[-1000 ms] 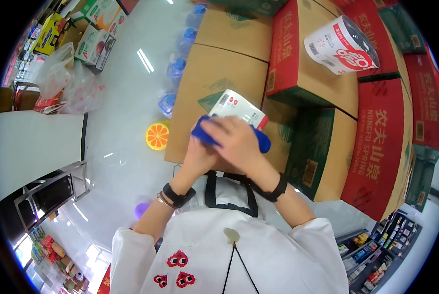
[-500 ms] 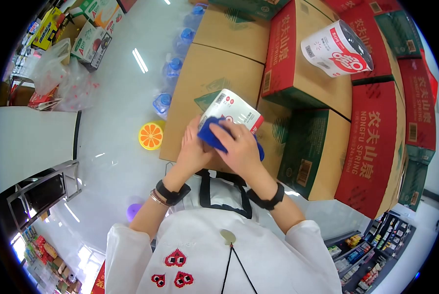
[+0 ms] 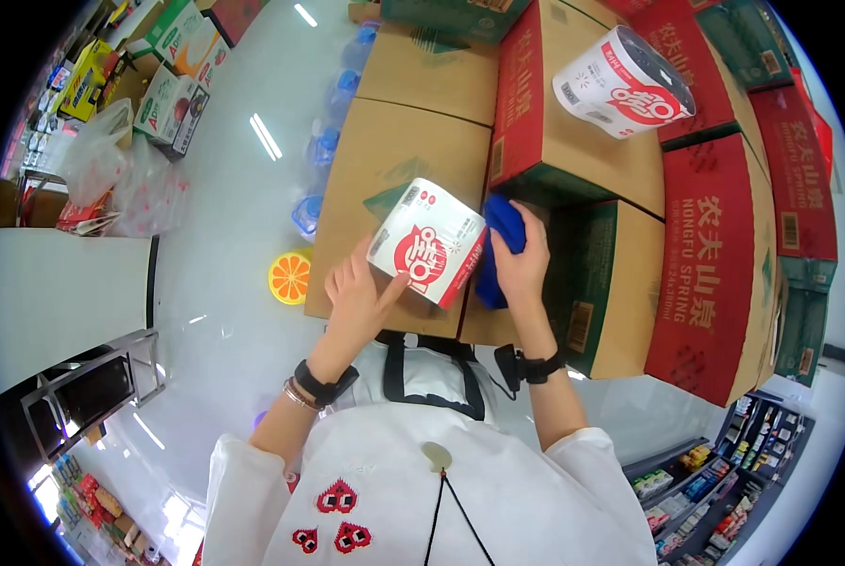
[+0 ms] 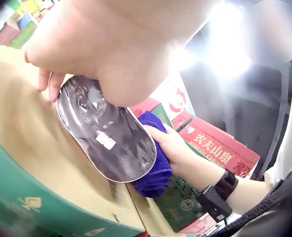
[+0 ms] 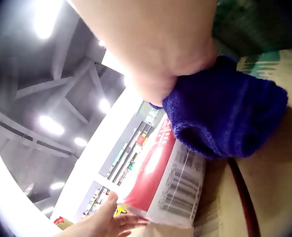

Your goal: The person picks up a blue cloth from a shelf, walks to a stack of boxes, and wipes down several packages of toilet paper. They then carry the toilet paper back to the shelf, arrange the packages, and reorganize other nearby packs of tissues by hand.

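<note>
The left hand (image 3: 354, 300), fingers spread, touches a white tub (image 3: 430, 241); the right hand (image 3: 522, 264) grips a blue cloth (image 3: 504, 223).

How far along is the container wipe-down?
Looks mid-wipe. Done: nothing confirmable; neither container shows a clear wiped mark. In hand: left hand touches the near container, lying label up; right hand holds the blue cloth beside it. Left: probably finish this one, then let go of the cloth. Can't tell whether the far container, on the red-sided carton, still needs wiping.

two hands (image 3: 354, 294) (image 3: 523, 259), two white-and-red tubs (image 3: 426, 242) (image 3: 620, 83), one blue cloth (image 3: 503, 231), three red hearts (image 3: 336, 496)
</note>
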The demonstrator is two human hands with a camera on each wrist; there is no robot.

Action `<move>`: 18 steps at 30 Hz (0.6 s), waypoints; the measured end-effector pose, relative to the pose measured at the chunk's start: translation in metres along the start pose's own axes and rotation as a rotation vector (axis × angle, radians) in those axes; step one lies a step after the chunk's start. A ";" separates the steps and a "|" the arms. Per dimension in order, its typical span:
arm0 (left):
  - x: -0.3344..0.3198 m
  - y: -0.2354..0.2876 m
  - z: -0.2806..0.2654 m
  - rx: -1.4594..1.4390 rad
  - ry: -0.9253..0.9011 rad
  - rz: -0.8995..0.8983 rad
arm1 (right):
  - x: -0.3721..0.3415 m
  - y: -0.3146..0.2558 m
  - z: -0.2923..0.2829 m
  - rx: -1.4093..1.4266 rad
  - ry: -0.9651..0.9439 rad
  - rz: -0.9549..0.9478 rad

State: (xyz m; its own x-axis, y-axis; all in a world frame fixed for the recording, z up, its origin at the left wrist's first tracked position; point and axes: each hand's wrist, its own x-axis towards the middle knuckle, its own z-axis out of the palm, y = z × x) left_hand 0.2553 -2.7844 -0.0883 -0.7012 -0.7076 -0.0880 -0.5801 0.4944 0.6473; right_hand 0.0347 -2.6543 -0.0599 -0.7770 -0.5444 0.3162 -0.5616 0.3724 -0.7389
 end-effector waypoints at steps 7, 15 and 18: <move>0.011 0.052 -0.043 -0.291 0.171 0.299 | -0.004 -0.005 -0.007 0.072 -0.017 0.087; 0.001 0.051 -0.035 -0.282 0.116 0.379 | 0.029 -0.074 -0.037 0.080 -0.006 -0.041; 0.001 0.047 -0.032 -0.278 -0.127 0.212 | -0.012 -0.104 -0.023 -0.055 -0.284 -0.441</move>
State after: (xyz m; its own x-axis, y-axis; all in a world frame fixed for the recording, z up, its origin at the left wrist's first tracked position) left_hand 0.2411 -2.7782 -0.0339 -0.8498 -0.5269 -0.0118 -0.2937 0.4548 0.8408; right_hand 0.0957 -2.6690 0.0273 -0.3600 -0.8377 0.4108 -0.8380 0.0968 -0.5370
